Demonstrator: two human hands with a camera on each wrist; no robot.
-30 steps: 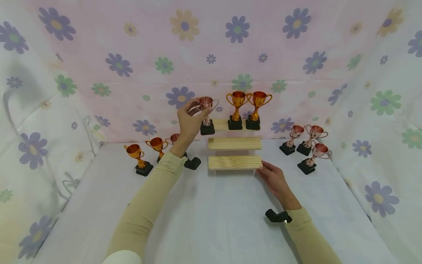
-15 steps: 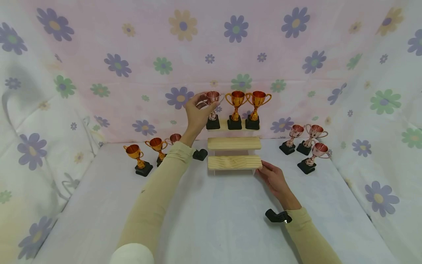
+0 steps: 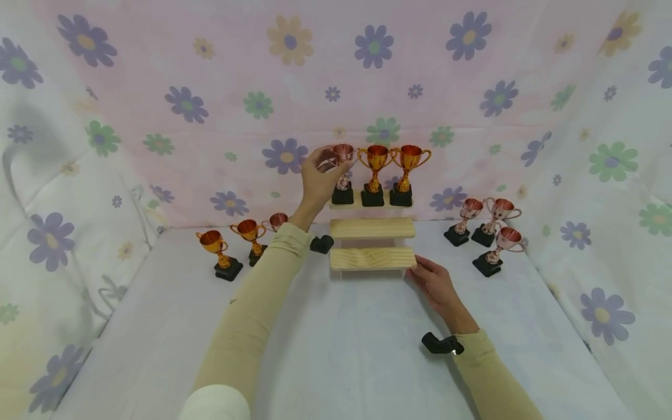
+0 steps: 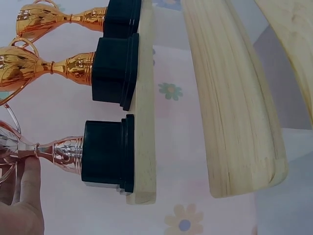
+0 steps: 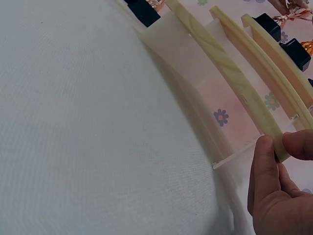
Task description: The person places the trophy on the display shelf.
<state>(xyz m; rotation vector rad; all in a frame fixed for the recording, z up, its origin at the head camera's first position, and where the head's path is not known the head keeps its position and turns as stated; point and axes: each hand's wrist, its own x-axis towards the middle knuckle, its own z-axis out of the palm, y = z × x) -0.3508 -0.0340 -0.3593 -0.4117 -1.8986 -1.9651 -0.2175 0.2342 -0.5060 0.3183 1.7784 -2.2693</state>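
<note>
My left hand (image 3: 317,185) holds a small rose-gold trophy (image 3: 343,195) by its cup, the thumb across the front. In the left wrist view this trophy's black base (image 4: 107,152) rests upright on the left end of the top wooden shelf (image 4: 145,171). Two gold trophies, one in the middle (image 3: 373,195) and one at the right (image 3: 401,195), stand beside it on that shelf. My right hand (image 3: 438,290) pinches the right end of the lowest step (image 3: 373,259) of the three-tier stand, thumb above and fingers below in the right wrist view.
On the left of the white table (image 3: 336,350) stand gold trophies (image 3: 228,267) and a rose-gold one (image 3: 279,220), partly behind my left arm. A group of rose-gold trophies (image 3: 488,263) stands on the right. The middle step (image 3: 373,227) lies between the other two; flowered cloth hangs behind.
My left hand has carried the rose-gold trophy right and onto the top shelf, then slid it slightly closer to the gold ones. My right hand has stayed at the stand's lowest step.
</note>
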